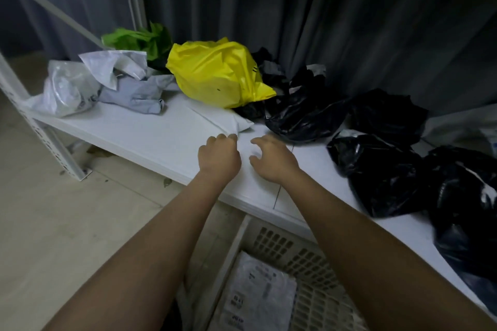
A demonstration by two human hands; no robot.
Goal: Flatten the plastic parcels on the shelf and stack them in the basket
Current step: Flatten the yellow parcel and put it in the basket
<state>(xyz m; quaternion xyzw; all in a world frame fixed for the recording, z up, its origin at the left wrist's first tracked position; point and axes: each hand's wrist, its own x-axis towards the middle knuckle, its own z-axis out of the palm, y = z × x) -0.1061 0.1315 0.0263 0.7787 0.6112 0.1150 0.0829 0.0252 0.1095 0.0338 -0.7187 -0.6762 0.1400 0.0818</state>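
A flat white plastic parcel [223,118] lies on the white shelf [139,137], partly under a crumpled yellow parcel [217,72]. My left hand [219,154] has its fingers curled at the white parcel's near corner, touching its edge. My right hand [271,158] hovers beside it over the shelf, fingers spread and holding nothing. Below the shelf's front edge stands a white slotted basket [309,271] with one flattened white labelled parcel [258,295] lying in it.
Crumpled white and grey parcels [107,83] and a green one [142,40] sit at the shelf's left back. Several crumpled black parcels [390,158] fill the right side. A grey curtain [322,8] hangs behind. A shelf upright [53,142] stands on the pale floor at left.
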